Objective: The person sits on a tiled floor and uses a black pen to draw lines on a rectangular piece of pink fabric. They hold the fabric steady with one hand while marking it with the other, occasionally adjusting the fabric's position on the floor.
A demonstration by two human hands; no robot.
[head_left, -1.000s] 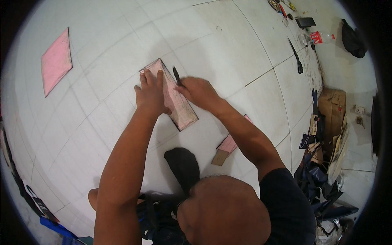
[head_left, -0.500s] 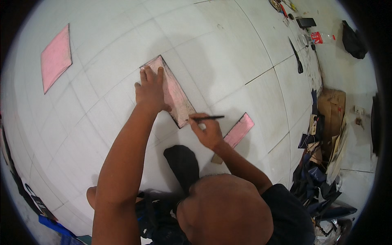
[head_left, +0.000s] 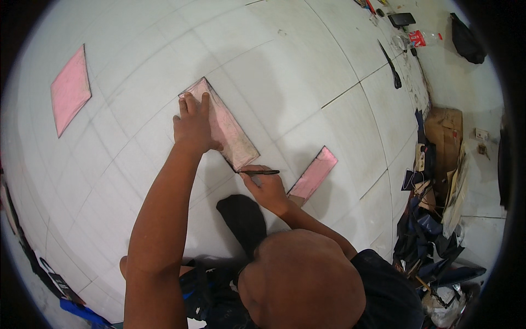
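Observation:
A long pink rectangular piece with dark edges (head_left: 234, 143) lies slantwise on a pale sheet spread over the floor. My left hand (head_left: 193, 123) rests on its far part, fingers stretched and spread, pressing it flat. In my right hand (head_left: 266, 189) is a slim black pen (head_left: 263, 172), pinched with its tip at the piece's near corner. A dark line shows along the piece's edge. To the right, beyond my right wrist, lies a smaller pink strip (head_left: 318, 172) with a brownish end.
Another pink four-sided piece (head_left: 71, 93) lies far left. At the far right are black scissors (head_left: 392, 66), a plastic bottle (head_left: 424, 38) and a black box-like object (head_left: 401, 20). A cardboard box (head_left: 442, 131) and dark scraps line the right side. My dark-socked foot (head_left: 241, 216) is close by.
My right hand has moved with the pen down and left along the piece's near end, to its near corner. The left hand still holds the piece down. The whole view has shifted slightly.

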